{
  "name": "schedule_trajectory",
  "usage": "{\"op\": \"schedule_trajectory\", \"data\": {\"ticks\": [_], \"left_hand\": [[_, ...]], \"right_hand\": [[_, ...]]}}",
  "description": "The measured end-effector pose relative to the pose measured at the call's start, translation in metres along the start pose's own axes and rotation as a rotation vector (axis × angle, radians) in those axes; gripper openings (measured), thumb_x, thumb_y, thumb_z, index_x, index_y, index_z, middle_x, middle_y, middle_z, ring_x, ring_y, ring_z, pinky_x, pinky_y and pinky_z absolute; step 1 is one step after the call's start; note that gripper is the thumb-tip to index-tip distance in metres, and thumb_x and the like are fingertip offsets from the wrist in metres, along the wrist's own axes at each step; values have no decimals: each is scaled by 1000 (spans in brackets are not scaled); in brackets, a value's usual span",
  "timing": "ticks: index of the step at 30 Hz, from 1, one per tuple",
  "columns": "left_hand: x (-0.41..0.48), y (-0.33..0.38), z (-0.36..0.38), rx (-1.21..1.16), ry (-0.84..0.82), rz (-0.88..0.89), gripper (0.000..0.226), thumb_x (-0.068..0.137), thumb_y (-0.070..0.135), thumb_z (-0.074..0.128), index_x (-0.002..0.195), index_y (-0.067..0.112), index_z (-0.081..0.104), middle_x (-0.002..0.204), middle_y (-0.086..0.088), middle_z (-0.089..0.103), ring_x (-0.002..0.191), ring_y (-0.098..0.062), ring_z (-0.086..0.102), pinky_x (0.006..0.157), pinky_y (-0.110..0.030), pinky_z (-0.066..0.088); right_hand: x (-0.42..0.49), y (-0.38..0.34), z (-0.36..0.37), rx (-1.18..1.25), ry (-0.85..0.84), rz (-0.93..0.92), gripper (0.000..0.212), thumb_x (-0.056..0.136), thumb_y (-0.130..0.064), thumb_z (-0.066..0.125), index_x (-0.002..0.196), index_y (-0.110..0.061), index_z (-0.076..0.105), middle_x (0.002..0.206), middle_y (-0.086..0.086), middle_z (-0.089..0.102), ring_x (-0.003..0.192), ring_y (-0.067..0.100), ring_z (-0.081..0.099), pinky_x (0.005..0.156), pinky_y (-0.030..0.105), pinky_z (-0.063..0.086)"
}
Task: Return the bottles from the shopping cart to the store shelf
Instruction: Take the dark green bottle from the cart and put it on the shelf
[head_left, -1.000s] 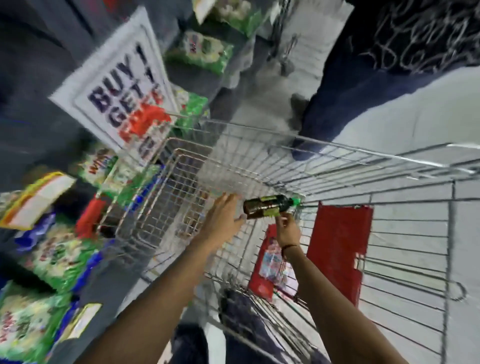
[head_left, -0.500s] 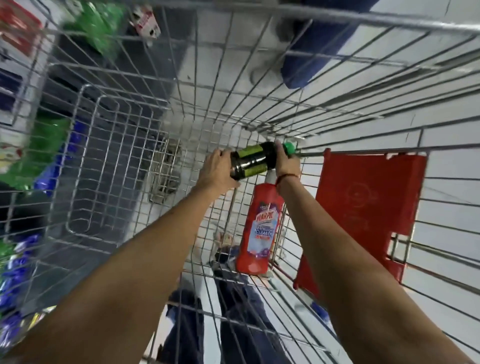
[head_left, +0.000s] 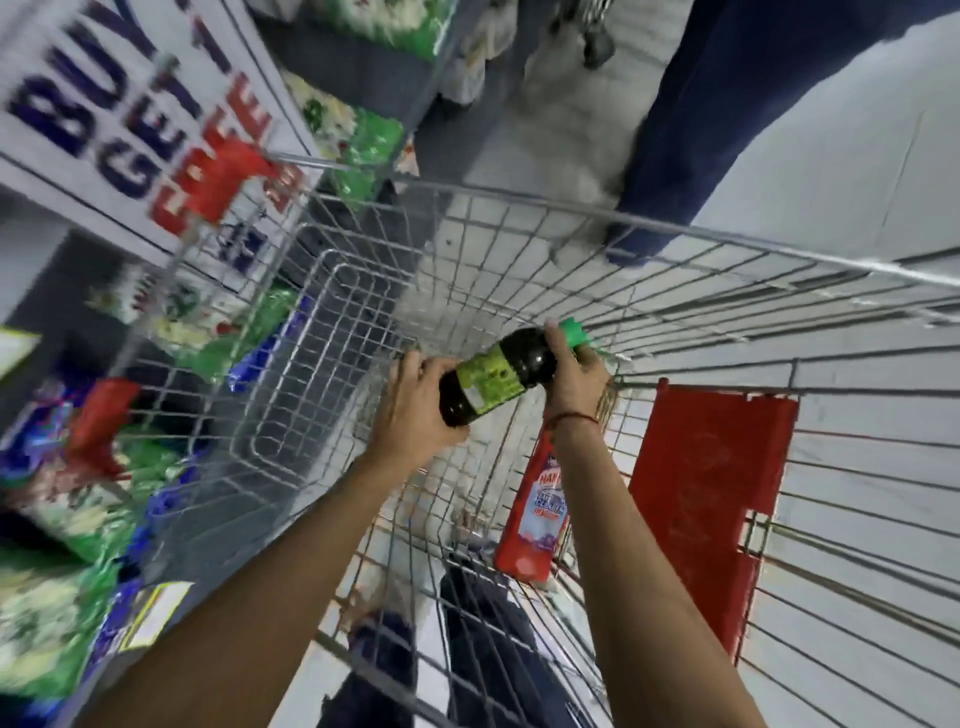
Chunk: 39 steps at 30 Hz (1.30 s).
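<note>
A dark bottle (head_left: 498, 374) with a green label and green cap lies sideways in both my hands over the wire shopping cart (head_left: 727, 244). My left hand (head_left: 415, 405) cups its base. Around its neck, just below the cap, my right hand (head_left: 574, 371) is closed. A red cleaner bottle (head_left: 532, 514) stands tilted in the cart, partly behind my right forearm. The store shelf (head_left: 119, 467) runs along the left, packed with green and blue packets.
A white "BUY GET FREE" sign (head_left: 135, 130) hangs on the shelf at upper left. The cart's red child-seat flap (head_left: 711, 499) is at right. Another person's dark-trousered leg (head_left: 727, 130) stands beyond the cart's far end. The floor is pale tile.
The bottle has come up higher in the cart with both hands on it. The view has swung back up, so the shelf and sign are in sight again.
</note>
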<state>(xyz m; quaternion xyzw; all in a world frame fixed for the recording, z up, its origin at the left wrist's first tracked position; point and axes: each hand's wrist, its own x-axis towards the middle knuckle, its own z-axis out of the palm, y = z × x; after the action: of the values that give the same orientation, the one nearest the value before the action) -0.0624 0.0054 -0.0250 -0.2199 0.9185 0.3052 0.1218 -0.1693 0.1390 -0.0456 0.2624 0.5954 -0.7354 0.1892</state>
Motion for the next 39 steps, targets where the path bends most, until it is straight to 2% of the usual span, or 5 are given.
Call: {"op": "schedule_trajectory", "data": {"ticks": [7, 10, 15, 26, 39], "left_hand": [[-56, 16, -74, -769, -359, -192, 40, 75, 21, 71, 112, 10, 58, 97, 2, 65, 79, 5, 66, 75, -14, 54], [-82, 20, -80, -937, -438, -233, 67, 48, 46, 80, 106, 24, 56, 108, 1, 66, 87, 1, 67, 69, -12, 53], [-114, 24, -76, -946, -206, -278, 72, 36, 56, 82, 99, 31, 60, 110, 1, 67, 101, -16, 63, 91, -32, 49], [-179, -23, -157, -936, 500, -302, 31, 56, 35, 86, 72, 38, 60, 82, 5, 69, 82, -13, 65, 77, -25, 52], [-319, -143, -260, -825, 969, -370, 58, 62, 39, 80, 107, 11, 56, 95, 1, 69, 83, -6, 66, 72, -18, 51]], "right_hand": [[-47, -55, 44, 163, -569, 27, 17, 75, -24, 70, 85, -13, 61, 82, 5, 67, 81, 18, 64, 76, 31, 56], [-69, -66, 60, 127, -798, 105, 29, 68, -31, 74, 89, -13, 63, 83, 1, 70, 83, 18, 65, 77, 30, 56], [-107, -74, 86, 28, -962, 166, 27, 69, -28, 71, 88, -10, 64, 81, 2, 73, 84, 20, 69, 75, 31, 59], [-243, -93, 207, -583, -1043, -256, 17, 78, -34, 68, 73, -18, 66, 73, -1, 72, 72, 15, 66, 78, 31, 54], [-465, -33, 325, -736, -1375, -757, 23, 85, -36, 60, 92, -15, 66, 90, 0, 65, 93, 12, 57, 84, 24, 42]]}}
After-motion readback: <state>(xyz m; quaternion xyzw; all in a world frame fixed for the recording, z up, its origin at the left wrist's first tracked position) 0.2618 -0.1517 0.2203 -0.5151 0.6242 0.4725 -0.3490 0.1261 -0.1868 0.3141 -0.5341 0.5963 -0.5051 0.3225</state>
